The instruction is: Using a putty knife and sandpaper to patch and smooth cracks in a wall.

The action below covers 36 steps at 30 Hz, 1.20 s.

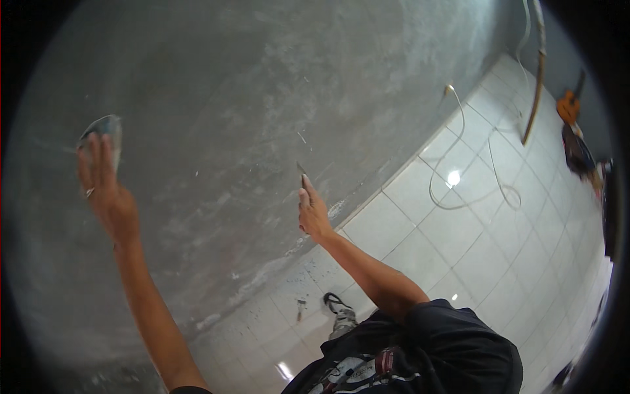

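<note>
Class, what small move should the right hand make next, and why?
Perhaps move the thin blade in the right hand to the white mark on the grey wall: the mark shows just beyond its tip, with a gap between. The left hand covers a pad, well away.

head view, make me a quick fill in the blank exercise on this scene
The left hand wears a ____ and lies over a flat piece.
The right hand holds a thin tool near the grey ____.
The floor is laid with pale ____.
The orange-brown instrument at upper right is a ____.

ring; wall; tiles; guitar
</note>
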Tool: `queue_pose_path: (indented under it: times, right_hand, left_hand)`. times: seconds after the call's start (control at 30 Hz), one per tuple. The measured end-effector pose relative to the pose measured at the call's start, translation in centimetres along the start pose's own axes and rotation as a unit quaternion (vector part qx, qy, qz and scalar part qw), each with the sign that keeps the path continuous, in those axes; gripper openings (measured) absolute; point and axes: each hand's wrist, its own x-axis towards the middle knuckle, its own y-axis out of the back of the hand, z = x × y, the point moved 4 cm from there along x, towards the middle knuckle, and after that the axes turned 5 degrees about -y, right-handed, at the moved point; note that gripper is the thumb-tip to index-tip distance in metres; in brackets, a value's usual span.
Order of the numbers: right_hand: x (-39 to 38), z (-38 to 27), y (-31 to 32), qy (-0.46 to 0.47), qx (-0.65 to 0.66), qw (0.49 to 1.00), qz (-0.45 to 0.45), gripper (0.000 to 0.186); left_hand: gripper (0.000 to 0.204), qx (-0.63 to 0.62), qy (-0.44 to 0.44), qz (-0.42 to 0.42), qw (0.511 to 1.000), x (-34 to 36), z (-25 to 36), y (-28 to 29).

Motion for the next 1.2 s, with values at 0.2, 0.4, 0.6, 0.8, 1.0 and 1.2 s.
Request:
queue_pose_path:
  times: [0.2, 0.4, 0.6, 0.8, 1.0, 1.2]
  right_hand:
    - [4.2, 4.7, -4.3, 0.198, -0.104, 0.949, 0.224, 0.050]
    - [7.8, 3.9, -3.7, 0.233, -0.059, 0.929, 0.281, 0.050]
    - [10.1, 0.8, -1.3, 0.222, -0.054, 0.921, 0.316, 0.046]
    - [9.8, 0.7, -0.4, 0.171, -0.052, 0.940, 0.291, 0.046]
    - [11.6, 0.2, 1.5, 0.220, -0.090, 0.927, 0.291, 0.046]
    - [8.8, -9.5, 0.3, 0.381, -0.105, 0.874, 0.284, 0.050]
  left_hand:
    - [0.060, -0.033, -0.142, -0.124, 0.981, -2.6, 5.6, -11.0]
    - [0.055, 0.006, -0.195, -0.095, 0.976, 2.2, 11.2, -13.2]
    - [0.048, 0.000, -0.202, 0.025, 0.979, 9.8, 13.8, -15.8]
    - [0.051, -0.038, -0.184, -0.140, 0.972, 1.3, 15.1, -17.1]
    - [0.048, -0.008, -0.154, -0.039, 0.987, 11.0, 18.1, -17.1]
    - [0.047, -0.010, -0.109, -0.166, 0.980, 5.3, 15.7, -15.2]
